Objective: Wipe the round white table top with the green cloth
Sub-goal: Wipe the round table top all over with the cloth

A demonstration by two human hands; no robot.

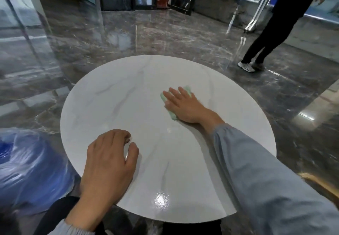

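I have my right hand (183, 106) flat on the green cloth (172, 115), fingers straight and spread, pressing it onto the table (128, 80) right of centre, toward the far side. The cloth lies folded under the palm, with only its edges showing. My left hand (110, 159) rests near the front edge, fingers loosely curled and holding nothing; I judge that it is bracing me. The wipe looks to be under way, not finished. I see no wet streaks or dirt on the white top, so I cannot tell which parts are done. I would count the left half and the far rim as still to cover.
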